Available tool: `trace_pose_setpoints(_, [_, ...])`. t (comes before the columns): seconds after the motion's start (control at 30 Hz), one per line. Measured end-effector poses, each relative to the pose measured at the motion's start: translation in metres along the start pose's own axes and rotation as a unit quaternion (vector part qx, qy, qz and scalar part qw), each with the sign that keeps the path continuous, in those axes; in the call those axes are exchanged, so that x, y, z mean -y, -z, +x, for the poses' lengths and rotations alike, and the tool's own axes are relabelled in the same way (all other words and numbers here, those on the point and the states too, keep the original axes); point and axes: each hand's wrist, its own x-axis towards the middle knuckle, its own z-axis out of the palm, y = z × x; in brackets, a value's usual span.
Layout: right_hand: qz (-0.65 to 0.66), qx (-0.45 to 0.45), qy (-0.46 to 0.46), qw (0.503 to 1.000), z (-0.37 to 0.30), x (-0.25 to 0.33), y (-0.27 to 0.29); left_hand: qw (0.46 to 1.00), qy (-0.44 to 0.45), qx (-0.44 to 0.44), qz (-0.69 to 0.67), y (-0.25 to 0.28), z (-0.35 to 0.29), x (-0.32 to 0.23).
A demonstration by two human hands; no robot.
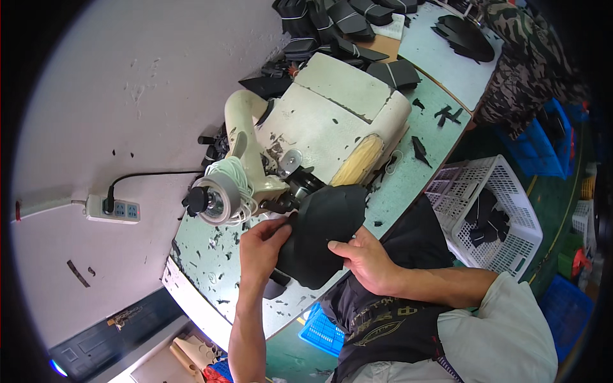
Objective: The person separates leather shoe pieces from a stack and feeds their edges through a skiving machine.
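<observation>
Between my two hands is a broad, thin black leather-like piece (322, 233) with rounded edges, tilted in front of the machine's metal working parts. My left hand (260, 247) pinches its left edge between thumb and fingers, close by the machine head. On the right edge my right hand (371, 260) grips it, thumb on top and fingers underneath. A cream-coloured skiving-type machine (338, 137) stands on the pale green bench (281, 309). Its small metal disc (291, 161) shows just beyond the piece, which covers the spot below. Whether the piece touches the blade cannot be seen.
Banded stacks of black pieces (348, 22) lie beyond the machine. Black scraps (418, 150) litter the bench. A lamp (214, 201) with coiled white cord stands left. Right are a white basket (527, 236), a blue crate (543, 150) and a person in camouflage (523, 70).
</observation>
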Motion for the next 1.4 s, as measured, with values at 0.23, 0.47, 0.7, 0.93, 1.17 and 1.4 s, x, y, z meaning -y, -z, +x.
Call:
trace_pose_setpoints(0.23, [0.053,0.016,0.108,0.993,0.010,-0.004,0.006,1.000,0.003,0.031,-0.006,0.001,-0.001,-0.007])
trace_pose_setpoints(0.47, [0.032,0.045,0.073,0.996,0.005,-0.006,0.006,0.992,0.028,-0.002,0.122,-0.005,0.009,-0.008])
trace_pose_setpoints(0.7, [0.014,0.080,0.047,0.996,0.008,-0.004,0.020,0.998,0.050,0.029,-0.016,0.000,-0.013,-0.012])
trace_pose_setpoints(0.93, [0.024,0.053,0.084,0.995,0.003,-0.002,0.009,0.998,0.008,-0.024,0.064,-0.010,0.012,-0.001])
trace_pose_setpoints(1.17, [-0.027,0.060,0.045,0.997,-0.002,-0.001,0.017,0.999,0.044,-0.006,-0.012,-0.008,-0.006,-0.003])
trace_pose_setpoints(1.4, [0.002,0.031,0.105,0.994,0.003,-0.001,0.009,0.993,0.018,0.029,-0.117,-0.008,0.001,0.002])
